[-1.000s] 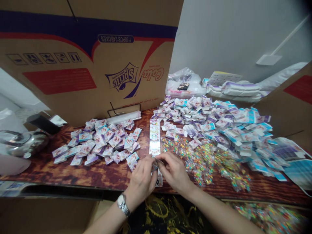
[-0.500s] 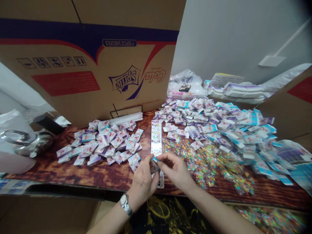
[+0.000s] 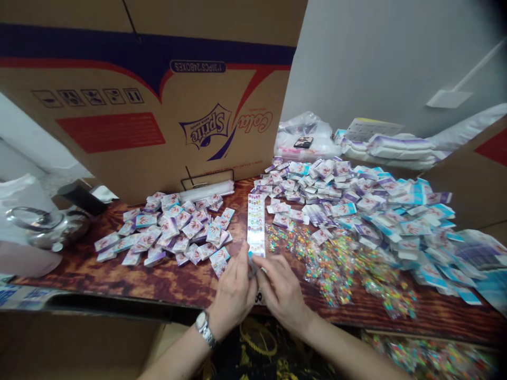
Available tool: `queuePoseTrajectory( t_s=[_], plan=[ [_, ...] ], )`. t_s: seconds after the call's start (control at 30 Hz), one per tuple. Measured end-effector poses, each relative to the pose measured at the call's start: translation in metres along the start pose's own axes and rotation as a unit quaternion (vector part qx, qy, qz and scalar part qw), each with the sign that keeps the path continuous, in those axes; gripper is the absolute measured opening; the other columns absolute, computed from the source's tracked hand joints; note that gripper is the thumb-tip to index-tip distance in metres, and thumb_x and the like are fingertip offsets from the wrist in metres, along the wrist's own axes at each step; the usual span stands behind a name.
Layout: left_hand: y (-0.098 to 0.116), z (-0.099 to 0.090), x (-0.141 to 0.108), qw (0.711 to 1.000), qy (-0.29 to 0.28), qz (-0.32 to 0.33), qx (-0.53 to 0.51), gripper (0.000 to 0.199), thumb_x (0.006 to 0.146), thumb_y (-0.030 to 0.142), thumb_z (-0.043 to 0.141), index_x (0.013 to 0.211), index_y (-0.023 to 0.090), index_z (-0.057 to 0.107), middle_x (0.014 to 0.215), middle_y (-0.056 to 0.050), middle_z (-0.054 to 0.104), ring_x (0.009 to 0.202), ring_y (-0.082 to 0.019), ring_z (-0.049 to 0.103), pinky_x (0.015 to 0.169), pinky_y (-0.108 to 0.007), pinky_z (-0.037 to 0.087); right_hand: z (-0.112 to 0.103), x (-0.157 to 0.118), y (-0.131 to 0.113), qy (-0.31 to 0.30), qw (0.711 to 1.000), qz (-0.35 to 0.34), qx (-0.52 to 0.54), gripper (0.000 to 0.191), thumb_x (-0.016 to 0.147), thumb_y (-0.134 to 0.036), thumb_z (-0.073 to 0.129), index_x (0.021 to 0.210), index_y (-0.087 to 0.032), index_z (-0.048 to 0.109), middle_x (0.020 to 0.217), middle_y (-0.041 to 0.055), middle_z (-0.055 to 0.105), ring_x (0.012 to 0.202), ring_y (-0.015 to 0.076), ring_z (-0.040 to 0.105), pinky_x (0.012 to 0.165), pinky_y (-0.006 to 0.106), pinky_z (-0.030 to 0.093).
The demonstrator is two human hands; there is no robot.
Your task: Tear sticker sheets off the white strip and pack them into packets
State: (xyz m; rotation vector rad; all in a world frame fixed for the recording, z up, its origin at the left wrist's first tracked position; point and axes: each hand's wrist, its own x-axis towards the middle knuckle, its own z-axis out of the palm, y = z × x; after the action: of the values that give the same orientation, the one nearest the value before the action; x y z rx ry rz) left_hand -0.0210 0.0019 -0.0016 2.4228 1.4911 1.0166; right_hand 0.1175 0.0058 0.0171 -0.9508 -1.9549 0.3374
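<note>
My left hand [image 3: 235, 285], with a watch on its wrist, is closed around a small printed card box [image 3: 252, 264] of which only a bluish edge shows. From the other side, my right hand [image 3: 279, 287] pinches the same box, its fingertips meeting those of the left. A long sticker strip [image 3: 256, 224] with rows of coloured pictures lies flat just beyond my fingers. Under my hands, part of another printed strip [image 3: 259, 298] shows. To the left sits a pile of small closed boxes [image 3: 170, 227]; clear packets of colourful candy [image 3: 336, 269] lie to the right.
A large heap of flattened or open small boxes [image 3: 372, 200] covers the table's right side. Behind stands a big carton [image 3: 150, 116], with clear plastic sleeves [image 3: 208, 191] at its foot. A metal kettle [image 3: 63, 228] is at far left. More candy packets [image 3: 431, 353] lie below the table edge.
My hands have drawn closer together, and the printed face of the small box is now mostly covered by my fingers. The view has shifted slightly.
</note>
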Motion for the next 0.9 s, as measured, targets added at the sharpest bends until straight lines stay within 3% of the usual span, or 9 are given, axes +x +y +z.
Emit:
queuePoseTrajectory(
  t_s=[0.17,0.23,0.33,0.4,0.47,0.57,0.67,0.77,0.9],
  plan=[
    [-0.02,-0.007,0.003,0.999,0.002,0.01,0.052,0.066,0.084,0.012,0.041,0.143,0.007,0.012,0.126,-0.021,0.051,0.105,-0.025,0.056,0.086,-0.036,0.05,0.001,0.003,0.013,-0.086,0.995,0.038,0.044,0.043,0.091,-0.018,0.043,0.133,-0.021,0.039,0.115,0.0093,0.06,0.105,0.0207,0.055,0.088,0.037,0.049],
    [-0.047,-0.021,0.012,0.993,0.012,0.003,0.121,0.057,0.085,0.017,0.044,0.139,0.008,0.026,0.115,-0.019,0.059,0.095,-0.025,0.059,0.078,-0.034,0.052,0.001,0.006,0.03,-0.111,0.991,0.072,0.036,0.04,0.092,-0.022,0.043,0.132,-0.021,0.04,0.111,0.0091,0.062,0.103,0.0202,0.058,0.086,0.036,0.05],
    [-0.099,-0.054,0.034,0.969,0.046,-0.072,0.232,0.047,0.088,0.024,0.047,0.131,0.006,0.04,0.103,-0.017,0.063,0.086,-0.026,0.061,0.072,-0.036,0.052,0.0,0.017,0.067,-0.13,0.986,0.099,-0.028,0.035,0.093,-0.026,0.042,0.126,-0.02,0.047,0.106,0.0088,0.065,0.099,0.0208,0.06,0.085,0.037,0.05],
    [-0.126,-0.072,0.049,0.959,0.075,-0.093,0.257,0.055,0.089,0.029,0.048,0.135,0.004,0.033,0.119,-0.021,0.055,0.105,-0.033,0.054,0.084,-0.045,0.048,-0.001,0.028,0.094,-0.154,0.981,0.076,-0.09,0.034,0.093,-0.026,0.039,0.124,-0.02,0.051,0.11,0.0101,0.064,0.102,0.0225,0.059,0.088,0.041,0.047],
    [-0.136,-0.077,0.058,0.957,0.098,-0.089,0.259,0.063,0.087,0.034,0.051,0.137,0.002,0.028,0.138,-0.025,0.035,0.127,-0.042,0.032,0.098,-0.055,0.035,-0.001,0.038,0.115,-0.181,0.975,0.056,-0.112,0.038,0.09,-0.03,0.044,0.127,-0.02,0.05,0.122,0.0106,0.059,0.112,0.0243,0.054,0.096,0.043,0.041],
    [-0.114,-0.056,0.048,0.97,0.087,-0.038,0.224,0.061,0.087,0.033,0.051,0.137,0.006,0.031,0.144,-0.022,0.027,0.134,-0.039,0.021,0.106,-0.054,0.026,0.005,0.049,0.132,-0.266,0.951,0.03,-0.152,0.061,0.084,-0.044,0.053,0.137,-0.016,0.039,0.141,0.0138,0.039,0.13,0.0284,0.035,0.106,0.045,0.03],
    [-0.07,-0.016,0.017,0.987,-0.04,0.05,0.147,0.048,0.09,0.028,0.044,0.135,0.013,0.036,0.136,-0.016,0.044,0.131,-0.029,0.033,0.105,-0.049,0.034,0.012,0.053,0.139,-0.347,0.918,0.038,-0.189,0.081,0.08,-0.056,0.053,0.142,-0.011,0.027,0.148,0.0161,0.023,0.136,0.0319,0.019,0.108,0.048,0.023],
    [-0.035,0.016,-0.01,0.973,-0.182,0.104,0.095,0.047,0.091,0.037,0.042,0.132,0.016,0.042,0.137,-0.014,0.046,0.13,-0.03,0.035,0.103,-0.051,0.035,0.016,0.052,0.141,-0.378,0.903,0.047,-0.197,0.084,0.08,-0.061,0.048,0.143,-0.011,0.025,0.148,0.0152,0.022,0.137,0.0328,0.017,0.108,0.049,0.022],
    [-0.026,0.03,-0.021,0.964,-0.235,0.092,0.084,0.048,0.092,0.039,0.038,0.134,0.015,0.039,0.14,-0.015,0.041,0.13,-0.03,0.035,0.103,-0.052,0.032,0.017,0.045,0.141,-0.373,0.904,0.041,-0.204,0.076,0.082,-0.06,0.047,0.141,-0.014,0.031,0.146,0.0124,0.029,0.136,0.0324,0.018,0.109,0.049,0.018]
  ],
)
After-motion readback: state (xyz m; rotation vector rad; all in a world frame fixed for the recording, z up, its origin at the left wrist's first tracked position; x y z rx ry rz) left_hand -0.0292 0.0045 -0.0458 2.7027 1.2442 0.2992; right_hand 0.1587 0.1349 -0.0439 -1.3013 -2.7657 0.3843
